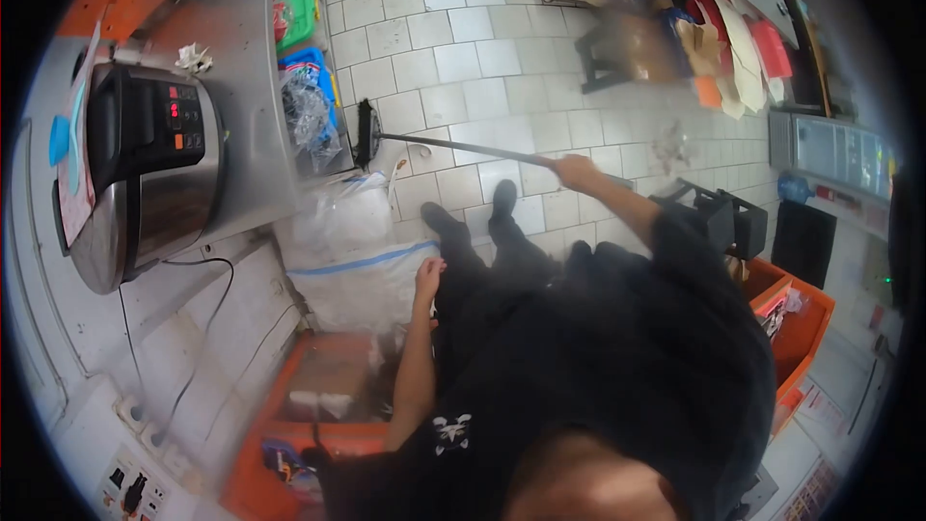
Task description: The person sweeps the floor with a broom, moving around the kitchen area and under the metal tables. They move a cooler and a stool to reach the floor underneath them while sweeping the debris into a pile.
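Note:
A broom (463, 146) reaches across the tiled floor, its dark bristle head (365, 135) standing by the lower shelf of the metal table. My right hand (576, 172) is wrapped round the upper part of its handle. My left hand (429, 275) hangs beside my leg with the fingers curled in. Whether it holds anything small cannot be seen. Right next to it is a white sack (357, 289) with a blue stripe. A small light curved scrap (397, 170) lies on the floor near the bristles.
A steel table (253, 68) at left carries a black and silver cooker (159, 159). Below are a green crate (298, 8) and plastic bags (307, 111). A stool (632, 48) stands upper right, black stools (709, 217) at right. Orange bins (805, 328) flank me.

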A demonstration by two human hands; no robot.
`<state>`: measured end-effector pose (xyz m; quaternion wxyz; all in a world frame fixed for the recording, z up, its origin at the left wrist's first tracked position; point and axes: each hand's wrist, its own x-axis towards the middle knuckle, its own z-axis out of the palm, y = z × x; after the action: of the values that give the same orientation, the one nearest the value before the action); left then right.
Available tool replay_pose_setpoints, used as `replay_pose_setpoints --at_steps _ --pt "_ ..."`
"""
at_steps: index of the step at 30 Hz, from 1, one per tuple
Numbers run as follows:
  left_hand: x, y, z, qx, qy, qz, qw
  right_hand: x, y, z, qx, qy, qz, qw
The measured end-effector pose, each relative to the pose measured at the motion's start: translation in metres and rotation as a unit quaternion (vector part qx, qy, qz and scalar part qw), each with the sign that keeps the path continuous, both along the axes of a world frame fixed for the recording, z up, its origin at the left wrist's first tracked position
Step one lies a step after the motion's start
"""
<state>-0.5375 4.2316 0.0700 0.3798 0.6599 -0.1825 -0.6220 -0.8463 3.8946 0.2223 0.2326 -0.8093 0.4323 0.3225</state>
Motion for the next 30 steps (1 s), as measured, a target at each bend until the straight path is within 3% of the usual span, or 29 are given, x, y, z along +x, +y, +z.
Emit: replay_pose_setpoints --at_steps 3,4,5,7,11,14,16,18,20,23,25,30 --pt "0.010 0.014 0.007 0.079 -0.018 0.017 0.997 -0.027 -0.007 -0.048 0.009 -0.045 -0.040 0.998" --pt "0.008 0.017 0.014 0.086 -0.047 0.040 0.994 -0.047 -0.008 -0.036 0.008 -0.016 -0.044 0.999" --pt "-0.003 0.027 0.023 0.098 -0.071 0.067 0.990 -0.078 -0.004 -0.020 0.010 0.017 -0.044 0.999" --pt "-0.021 0.032 0.043 0.150 -0.058 0.094 0.982 -0.178 0.014 -0.038 -0.025 -0.014 -0.079 0.997" --pt "-0.041 0.062 0.026 0.211 -0.039 0.085 0.973 -0.359 0.062 0.043 -0.031 0.062 -0.201 0.977" --pt "-0.055 0.070 0.004 0.238 -0.034 0.064 0.968 -0.426 0.067 0.121 -0.052 0.235 -0.235 0.942" --pt "-0.060 0.070 -0.007 0.198 -0.168 -0.040 0.965 -0.503 0.063 0.105 -0.075 0.286 -0.221 0.929" --pt "-0.065 0.069 -0.021 0.140 -0.219 -0.061 0.964 -0.565 0.077 0.106 -0.106 0.237 -0.215 0.942" --pt "-0.070 0.061 -0.017 0.128 -0.303 -0.063 0.942 -0.574 0.089 0.139 -0.105 0.198 -0.222 0.949" --pt "-0.077 0.061 -0.006 0.129 -0.288 -0.046 0.948 -0.548 0.112 0.210 -0.097 0.128 -0.231 0.960" --pt "-0.081 0.054 -0.001 0.181 -0.204 -0.013 0.962 -0.520 0.117 0.231 -0.090 0.086 -0.216 0.968" --pt "-0.095 0.061 -0.011 0.161 -0.244 0.011 0.956 -0.410 0.078 0.191 -0.056 0.043 -0.100 0.992"
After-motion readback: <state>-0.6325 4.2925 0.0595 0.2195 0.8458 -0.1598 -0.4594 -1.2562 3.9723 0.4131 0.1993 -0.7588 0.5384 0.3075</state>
